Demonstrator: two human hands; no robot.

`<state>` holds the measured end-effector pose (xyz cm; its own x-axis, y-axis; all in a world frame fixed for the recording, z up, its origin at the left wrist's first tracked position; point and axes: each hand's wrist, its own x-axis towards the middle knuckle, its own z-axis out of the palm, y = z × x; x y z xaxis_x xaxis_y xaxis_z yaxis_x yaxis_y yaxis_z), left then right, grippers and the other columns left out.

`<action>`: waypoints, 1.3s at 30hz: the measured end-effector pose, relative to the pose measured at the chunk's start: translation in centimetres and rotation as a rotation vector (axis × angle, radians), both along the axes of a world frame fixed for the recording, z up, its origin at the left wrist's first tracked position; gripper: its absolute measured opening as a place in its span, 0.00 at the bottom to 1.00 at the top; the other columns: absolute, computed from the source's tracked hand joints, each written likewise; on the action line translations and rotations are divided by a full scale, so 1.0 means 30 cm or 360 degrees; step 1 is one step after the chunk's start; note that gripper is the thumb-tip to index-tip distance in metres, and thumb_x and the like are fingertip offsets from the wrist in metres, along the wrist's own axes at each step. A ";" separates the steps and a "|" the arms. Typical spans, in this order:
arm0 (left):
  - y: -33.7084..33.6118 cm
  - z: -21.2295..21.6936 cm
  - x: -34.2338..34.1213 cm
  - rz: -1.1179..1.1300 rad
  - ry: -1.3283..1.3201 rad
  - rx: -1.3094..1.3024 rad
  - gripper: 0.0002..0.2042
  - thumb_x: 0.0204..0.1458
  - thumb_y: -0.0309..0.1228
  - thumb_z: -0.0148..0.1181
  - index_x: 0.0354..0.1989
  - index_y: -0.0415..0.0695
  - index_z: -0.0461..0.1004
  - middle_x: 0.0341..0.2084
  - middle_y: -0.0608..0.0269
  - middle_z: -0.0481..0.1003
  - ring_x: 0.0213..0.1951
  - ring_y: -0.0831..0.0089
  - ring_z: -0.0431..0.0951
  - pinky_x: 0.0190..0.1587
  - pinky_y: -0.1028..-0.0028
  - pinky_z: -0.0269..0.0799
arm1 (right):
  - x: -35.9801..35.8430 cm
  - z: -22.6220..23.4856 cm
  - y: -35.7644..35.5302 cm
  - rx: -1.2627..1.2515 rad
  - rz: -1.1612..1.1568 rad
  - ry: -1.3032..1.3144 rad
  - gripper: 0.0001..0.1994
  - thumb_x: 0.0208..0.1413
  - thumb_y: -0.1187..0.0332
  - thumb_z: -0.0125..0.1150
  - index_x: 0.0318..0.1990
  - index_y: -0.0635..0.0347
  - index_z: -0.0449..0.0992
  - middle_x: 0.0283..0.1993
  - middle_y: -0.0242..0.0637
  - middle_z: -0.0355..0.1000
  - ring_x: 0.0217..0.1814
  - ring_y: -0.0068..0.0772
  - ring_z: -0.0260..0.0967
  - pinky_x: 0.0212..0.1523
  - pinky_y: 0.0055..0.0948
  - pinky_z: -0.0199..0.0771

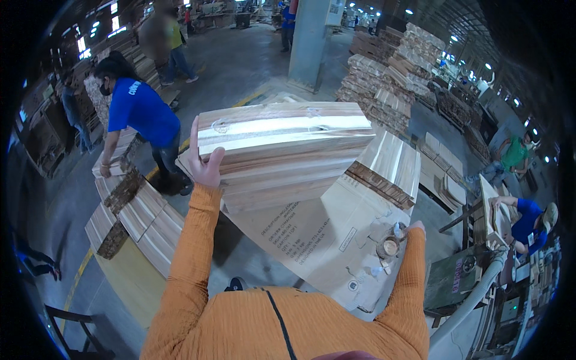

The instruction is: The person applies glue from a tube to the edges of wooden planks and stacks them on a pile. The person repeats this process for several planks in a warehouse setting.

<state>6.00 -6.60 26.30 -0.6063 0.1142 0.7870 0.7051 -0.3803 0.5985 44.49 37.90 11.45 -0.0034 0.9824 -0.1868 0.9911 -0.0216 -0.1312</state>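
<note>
A striped wooden panel (pixel 288 171) leans in front of me, its upper long edge pale and glossy with a knot mark near the left end. My left hand (pixel 207 165) grips the panel's left end, thumb on the face and a finger up along the edge. My right hand (pixel 415 229) is at the right of the cardboard-covered work surface, beside a small round tub (pixel 388 246) with light tan contents. Its fingers look closed and are partly hidden; what they hold cannot be made out. Pale smears and scraps lie around the tub.
Flattened printed cardboard (pixel 300 240) covers the surface. A stack of panels (pixel 390 165) stands at its right back. Other panels (pixel 150 219) lie at left, where a person in blue (pixel 141 108) handles wood. A pillar (pixel 309 48) rises behind; another worker (pixel 528 219) is at right.
</note>
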 end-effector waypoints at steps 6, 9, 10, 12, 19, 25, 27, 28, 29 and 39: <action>0.034 0.002 -0.013 -0.0112 -0.0176 0.0055 0.34 0.43 0.30 0.58 0.61 0.35 0.51 0.45 0.56 0.68 0.44 0.75 0.70 0.46 0.79 0.66 | -0.131 0.348 0.061 0.0549 0.1031 0.0938 0.15 0.41 0.63 0.62 0.18 0.67 0.70 0.14 0.31 0.60 0.18 0.19 0.53 0.20 0.27 0.55; 0.014 0.002 -0.037 0.0008 -0.0038 0.0087 0.34 0.44 0.30 0.59 0.60 0.34 0.52 0.46 0.54 0.68 0.45 0.74 0.70 0.46 0.77 0.66 | -0.430 0.596 -0.144 0.0495 0.1533 0.1184 0.13 0.43 0.63 0.61 0.26 0.69 0.74 0.19 0.33 0.67 0.23 0.21 0.61 0.26 0.25 0.62; 0.024 -0.001 -0.047 0.0002 -0.0061 0.0092 0.34 0.44 0.30 0.59 0.60 0.34 0.53 0.46 0.54 0.68 0.45 0.74 0.70 0.46 0.77 0.66 | -0.494 0.657 -0.201 0.0456 0.1652 0.1348 0.13 0.44 0.64 0.61 0.26 0.68 0.74 0.20 0.33 0.68 0.24 0.21 0.62 0.27 0.23 0.62; 0.038 -0.010 -0.060 -0.0002 -0.0116 0.0087 0.34 0.44 0.30 0.60 0.60 0.34 0.53 0.47 0.53 0.68 0.45 0.73 0.70 0.47 0.76 0.66 | -0.614 0.752 -0.321 0.0328 0.1861 0.1536 0.12 0.44 0.65 0.61 0.28 0.67 0.75 0.22 0.32 0.70 0.26 0.21 0.63 0.29 0.22 0.63; 0.041 -0.005 -0.086 -0.0012 -0.0146 0.0059 0.34 0.43 0.30 0.60 0.59 0.33 0.54 0.46 0.53 0.68 0.46 0.71 0.70 0.49 0.75 0.66 | -0.872 0.840 -0.545 -0.0034 0.2057 0.1449 0.08 0.48 0.68 0.60 0.28 0.64 0.75 0.25 0.25 0.69 0.27 0.14 0.62 0.30 0.17 0.62; 0.043 0.004 -0.073 -0.0030 -0.0196 0.0038 0.34 0.43 0.31 0.60 0.59 0.33 0.54 0.47 0.52 0.68 0.46 0.71 0.70 0.48 0.75 0.66 | -0.898 0.817 -0.550 -0.0105 0.2021 0.1532 0.08 0.48 0.67 0.61 0.28 0.64 0.75 0.24 0.25 0.69 0.27 0.13 0.61 0.30 0.17 0.61; 0.036 0.000 -0.075 0.0040 -0.0151 0.0030 0.34 0.43 0.31 0.60 0.59 0.33 0.54 0.47 0.52 0.68 0.46 0.71 0.70 0.48 0.75 0.67 | -0.902 0.817 -0.558 -0.0031 0.2069 0.1499 0.08 0.48 0.67 0.61 0.28 0.64 0.76 0.24 0.25 0.69 0.27 0.14 0.61 0.30 0.17 0.61; 0.035 -0.001 -0.077 0.0033 -0.0147 0.0045 0.34 0.43 0.31 0.60 0.59 0.33 0.54 0.46 0.52 0.68 0.46 0.71 0.70 0.47 0.75 0.67 | -0.902 0.816 -0.561 -0.0047 0.2072 0.1522 0.08 0.48 0.67 0.61 0.28 0.64 0.76 0.24 0.25 0.69 0.27 0.14 0.61 0.30 0.17 0.62; 0.037 0.000 -0.081 0.0025 -0.0143 0.0060 0.34 0.44 0.31 0.60 0.59 0.33 0.54 0.46 0.52 0.68 0.46 0.71 0.70 0.47 0.75 0.67 | -0.901 0.818 -0.565 -0.0062 0.2074 0.1545 0.08 0.47 0.67 0.61 0.28 0.64 0.76 0.24 0.25 0.69 0.27 0.14 0.61 0.30 0.17 0.62; 0.043 -0.008 -0.075 -0.0048 -0.0159 0.0116 0.33 0.44 0.32 0.59 0.59 0.34 0.54 0.47 0.52 0.68 0.46 0.71 0.70 0.49 0.75 0.66 | -0.896 0.814 -0.559 -0.0096 0.2004 0.1542 0.08 0.45 0.68 0.61 0.26 0.65 0.76 0.22 0.28 0.70 0.25 0.16 0.63 0.28 0.18 0.63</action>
